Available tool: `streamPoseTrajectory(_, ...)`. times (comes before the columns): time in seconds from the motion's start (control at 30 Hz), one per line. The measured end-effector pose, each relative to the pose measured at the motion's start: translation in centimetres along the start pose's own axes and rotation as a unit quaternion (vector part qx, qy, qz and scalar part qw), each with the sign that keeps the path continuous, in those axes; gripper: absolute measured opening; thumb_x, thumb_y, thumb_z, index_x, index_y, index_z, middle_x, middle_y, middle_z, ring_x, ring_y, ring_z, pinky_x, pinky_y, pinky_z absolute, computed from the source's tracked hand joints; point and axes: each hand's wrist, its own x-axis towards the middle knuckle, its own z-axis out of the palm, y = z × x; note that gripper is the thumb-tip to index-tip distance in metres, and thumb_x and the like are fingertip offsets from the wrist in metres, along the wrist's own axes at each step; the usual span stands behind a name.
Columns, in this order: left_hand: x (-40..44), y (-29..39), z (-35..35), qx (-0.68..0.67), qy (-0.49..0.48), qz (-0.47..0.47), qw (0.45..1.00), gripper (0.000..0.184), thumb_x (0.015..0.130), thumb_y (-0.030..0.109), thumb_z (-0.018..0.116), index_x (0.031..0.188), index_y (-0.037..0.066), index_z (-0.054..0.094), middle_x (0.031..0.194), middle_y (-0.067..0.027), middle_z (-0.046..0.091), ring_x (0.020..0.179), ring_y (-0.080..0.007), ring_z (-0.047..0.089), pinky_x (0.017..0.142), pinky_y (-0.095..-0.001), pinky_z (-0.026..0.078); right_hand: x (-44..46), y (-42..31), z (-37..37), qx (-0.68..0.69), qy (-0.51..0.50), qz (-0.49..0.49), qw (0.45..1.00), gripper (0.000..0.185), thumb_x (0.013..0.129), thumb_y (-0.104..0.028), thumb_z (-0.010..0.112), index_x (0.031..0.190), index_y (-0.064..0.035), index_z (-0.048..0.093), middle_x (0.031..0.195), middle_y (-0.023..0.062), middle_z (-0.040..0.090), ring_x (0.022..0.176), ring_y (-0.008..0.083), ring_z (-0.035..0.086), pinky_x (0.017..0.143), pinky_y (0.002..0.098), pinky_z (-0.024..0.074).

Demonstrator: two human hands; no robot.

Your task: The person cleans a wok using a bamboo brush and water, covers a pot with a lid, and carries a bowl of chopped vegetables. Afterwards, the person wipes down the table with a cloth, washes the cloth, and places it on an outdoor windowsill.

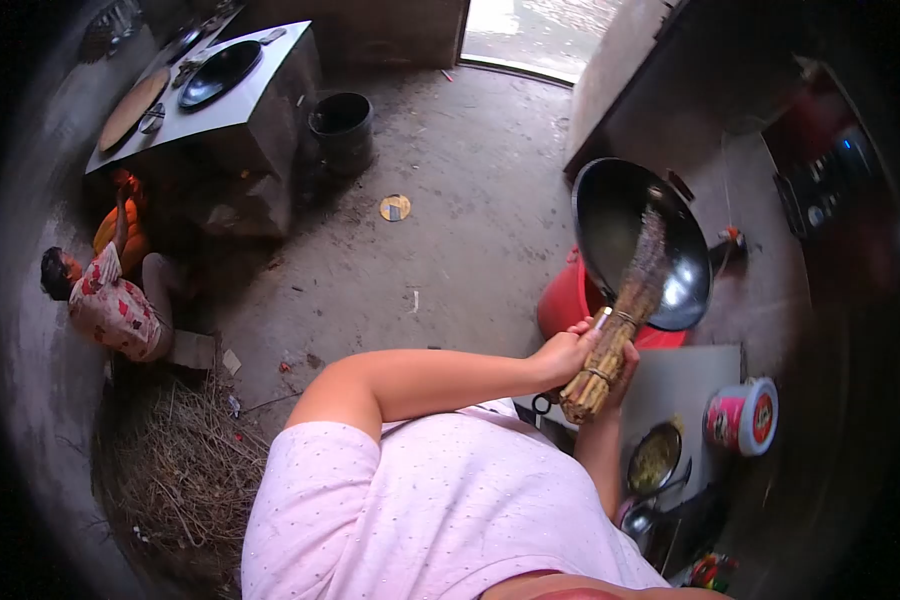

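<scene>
A dark wok [618, 215] is tilted over a red bucket [560, 298], with a shiny patch on its inner wall. My left hand [563, 356] is closed near the wok's rim, around what looks like its handle; a metal collar and a black end ring show on either side. In my right hand [625, 378] is a bundled-stick wok brush [610, 355], gripped from the far side and tied at several places. Its frayed bristles reach into the wok. The brush partly covers my right fingers.
On a counter [705, 365] at right stand a pink-and-white tub [740, 418] and a bowl of food [655, 455]. At left, a person [120, 300] sits by a stove [270, 120]. Dry twigs [185, 460] and a black bucket [342, 130] are on the floor.
</scene>
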Motion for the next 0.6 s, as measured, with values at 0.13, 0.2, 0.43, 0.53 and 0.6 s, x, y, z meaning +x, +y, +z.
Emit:
streamPoseTrajectory(0.13, 8.0, 3.4, -9.0, -0.039, 0.099, -0.015, 0.994, 0.041, 0.092, 0.029, 0.036, 0.110, -0.005, 0.048, 0.111, -0.0097, 0.050, 0.102, -0.0167, 0.045, 0.089, -0.0267, 0.033, 14.0, 2.4, 1.6, -0.007, -0.044, 0.098, 0.994, 0.054, 0.074, -0.040, 0.050, 0.109, 0.0019, 0.044, 0.099, 0.0148, 0.053, 0.096, 0.0263, 0.052, 0.088, 0.0373, 0.0409)
streamPoseTrajectory(0.2, 12.2, 5.3, -14.2, -0.026, 0.127, -0.026, 0.991, 0.042, 0.093, 0.030, 0.035, 0.109, -0.006, 0.049, 0.109, -0.0100, 0.052, 0.100, -0.0173, 0.047, 0.088, -0.0268, 0.035, 21.4, 4.2, 2.3, 0.020, -0.051, 0.155, 0.986, 0.052, 0.074, -0.038, 0.053, 0.110, -0.0005, 0.044, 0.100, 0.0140, 0.054, 0.097, 0.0261, 0.052, 0.089, 0.0383, 0.0411)
streamPoseTrajectory(0.43, 25.9, 11.0, -32.2, -0.087, 0.222, -0.025, 0.971, 0.046, 0.093, 0.037, 0.029, 0.102, -0.001, 0.053, 0.096, -0.0058, 0.056, 0.086, -0.0114, 0.051, 0.079, -0.0235, 0.040, 45.5, 10.2, 9.7, 0.000, -0.117, 0.303, 0.946, 0.047, 0.077, -0.035, 0.051, 0.107, 0.0000, 0.047, 0.101, 0.0150, 0.055, 0.096, 0.0264, 0.054, 0.088, 0.0376, 0.0427)
streamPoseTrajectory(0.53, 29.6, 14.4, -40.5, -0.164, 0.283, -0.007, 0.945, 0.046, 0.093, 0.039, 0.030, 0.102, 0.000, 0.053, 0.094, -0.0052, 0.057, 0.086, -0.0113, 0.052, 0.077, -0.0241, 0.041, 54.7, 14.8, 12.9, -0.035, -0.130, 0.334, 0.933, 0.046, 0.078, -0.036, 0.051, 0.107, 0.0001, 0.048, 0.100, 0.0153, 0.056, 0.094, 0.0263, 0.055, 0.086, 0.0378, 0.0440)
streamPoseTrajectory(0.6, 32.1, 15.3, -47.1, -0.213, 0.281, -0.019, 0.935, 0.044, 0.093, 0.037, 0.032, 0.101, -0.001, 0.054, 0.093, -0.0047, 0.057, 0.085, -0.0110, 0.051, 0.078, -0.0237, 0.040, 60.7, 18.8, 15.0, -0.045, -0.141, 0.359, 0.921, 0.046, 0.078, -0.036, 0.050, 0.106, 0.0002, 0.048, 0.100, 0.0154, 0.056, 0.093, 0.0263, 0.056, 0.086, 0.0379, 0.0445)
